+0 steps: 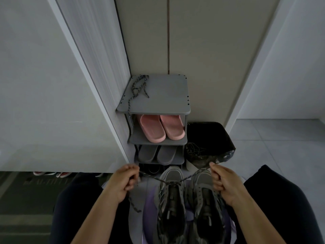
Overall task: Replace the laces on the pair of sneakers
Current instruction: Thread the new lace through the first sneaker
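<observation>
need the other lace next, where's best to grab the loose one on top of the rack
Probably pinch the spare lace by the tail that droops over the front left edge of the rack top, coming from the front. That part hangs clear of the surface; the rest lies flat and looped near the wall.

1. Grey-and-black mesh sneaker, left of pair [171,208]: upright, toe pointing away fr. viewer, tongue area open. Laced only at eyelets nearest toe.
2. Matching grey-and-black mesh sneaker, right of pair [205,199]: upright, just beside & parallel to no. 1. Lacing unclear.
3. Grey-and-dark speckled rope lace [171,182]: through front eyelets of no. 1, both halves drawn up & outward in a V. One half gripped in left hand [123,184], other in right hand [223,184]. Loose tail hangs below left hand.
4. Second speckled rope lace, same pattern [139,88]: loose tangle at back-left of grey shelf-unit top [163,95], one end trailing over front edge.
</observation>
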### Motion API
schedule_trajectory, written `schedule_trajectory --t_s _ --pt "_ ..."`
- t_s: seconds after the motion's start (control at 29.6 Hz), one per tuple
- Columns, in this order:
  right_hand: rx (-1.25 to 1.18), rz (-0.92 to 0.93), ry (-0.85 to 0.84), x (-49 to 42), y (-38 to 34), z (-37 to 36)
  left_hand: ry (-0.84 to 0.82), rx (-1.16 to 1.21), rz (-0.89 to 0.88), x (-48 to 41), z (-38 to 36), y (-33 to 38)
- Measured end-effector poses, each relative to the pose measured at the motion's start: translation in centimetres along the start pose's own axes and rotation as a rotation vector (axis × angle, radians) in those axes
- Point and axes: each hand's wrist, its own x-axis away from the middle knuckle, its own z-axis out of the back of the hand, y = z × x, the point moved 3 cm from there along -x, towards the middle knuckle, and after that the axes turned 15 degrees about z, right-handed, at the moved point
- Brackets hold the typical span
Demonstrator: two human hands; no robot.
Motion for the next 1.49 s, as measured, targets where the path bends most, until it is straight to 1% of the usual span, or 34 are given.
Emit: schedule_trajectory --t_s 0.1,0.17,0.24,0.3,0.37,0.41,0.51,0.54,0.57,0.64,0.68,0.74,0.81,0.91,0.95,1.05,1.15,1.35,1.49 --pt "0.001 -0.027 0.058 0.0 0.5 1.0 0.183 -0.262 0.011 -0.9 1.5 -1.5" --pt "0.013 -0.038 0.069 0.2 0.7 1.5 0.258 -0.393 0.029 -1.4 2.2 -2.6" --pt "0.025 -0.043 0.082 0.2 0.7 1.7 0.263 -0.423 0.022 -1.6 2.4 -2.9" --pt "0.065 -0.031 0.059 0.3 0.6 1.6 0.212 -0.389 -0.008 -1.5 2.3 -2.5" --pt "0.215 0.004 -0.030 0.6 0.4 1.0 0.151 -0.372 -0.043 -1.0 2.0 -1.7" --pt "0.322 0.018 -0.108 0.8 0.3 0.6 0.124 -0.406 -0.059 -0.6 1.7 -1.4" --pt "0.570 -0.035 -0.467 2.0 0.4 -1.8 0.018 -0.662 -0.039 0.3 0.8 -1.6" --pt "0.620 -0.059 -0.553 2.3 0.5 -2.5 -0.018 -0.732 -0.023 0.4 0.3 -1.9" --pt "0.668 -0.061 -0.583 2.3 0.7 -3.1 -0.023 -0.785 -0.031 0.3 -0.2 -2.2" --pt "0.800 0.032 -0.508 1.7 1.2 -4.0 0.061 -0.848 -0.135 -0.3 -1.4 -2.5" --pt "0.878 0.098 -0.455 1.1 1.5 -4.4 0.090 -0.838 -0.186 -0.6 -2.3 -2.7" --pt "0.997 0.174 -0.413 0.0 2.2 -5.3 0.047 -0.747 -0.187 -1.0 -4.4 -3.2" --pt "1.043 0.166 -0.450 -0.9 3.1 -6.1 -0.009 -0.709 -0.165 -1.1 -6.2 -4.2" --pt "1.018 0.138 -0.473 -1.7 4.0 -6.6 0.076 -0.868 -0.259 -1.0 -7.0 -4.9" --pt "1.003 0.136 -0.474 -1.9 4.0 -6.6 0.098 -0.883 -0.277 -1.1 -7.0 -5.0" --pt "0.998 0.148 -0.494 -2.2 4.0 -6.6 0.104 -0.850 -0.294 -1.4 -7.2 -5.4" --pt "1.049 0.216 -0.516 -2.2 3.7 -6.9 0.115 -0.820 -0.313 -1.6 -7.2 -5.8" --pt "0.995 0.334 -0.495 -2.5 3.2 -8.3 0.135 -0.867 -0.303 -2.1 -7.2 -5.8" --pt "0.989 0.208 -0.516 -3.1 3.7 -7.1 0.128 -0.767 -0.290 -2.4 -7.1 -6.2"
